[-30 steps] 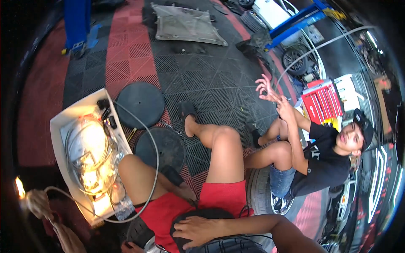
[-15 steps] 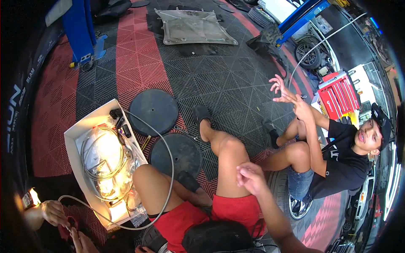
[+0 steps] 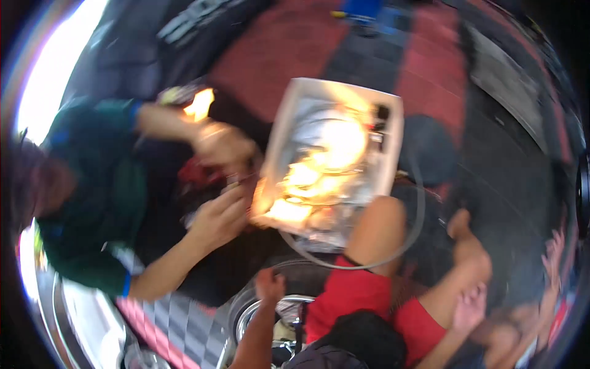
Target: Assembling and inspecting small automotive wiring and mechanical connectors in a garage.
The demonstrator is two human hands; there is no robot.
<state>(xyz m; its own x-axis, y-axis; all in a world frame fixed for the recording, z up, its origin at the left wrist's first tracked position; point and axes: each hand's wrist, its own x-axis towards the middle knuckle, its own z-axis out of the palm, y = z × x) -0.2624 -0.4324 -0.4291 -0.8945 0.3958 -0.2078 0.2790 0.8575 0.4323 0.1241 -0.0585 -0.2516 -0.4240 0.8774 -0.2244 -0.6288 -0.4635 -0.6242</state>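
Observation:
Motion smears the view. My left hand is up beside a tyre on a shiny wheel; its fingers are too blurred to read. Over my right thigh is my right hand, its fingers loosely apart with nothing visible in them. In front of my knees stands a white box with coiled cable and clear plastic bags, brightly lit. A grey hose or cable loops out past my left knee. At left, a co-worker's hands work close together on something small, beside a red thing.
The co-worker in a dark green shirt sits left of the box. Round black discs lie beyond it on red and dark floor tiles. A grey panel lies far right. Another person's raised hand shows at the right edge.
My view has swung left, bringing the green-shirted co-worker into sight. My left hand has come up into view. My right hand, raised before, is now lower, over my thigh.

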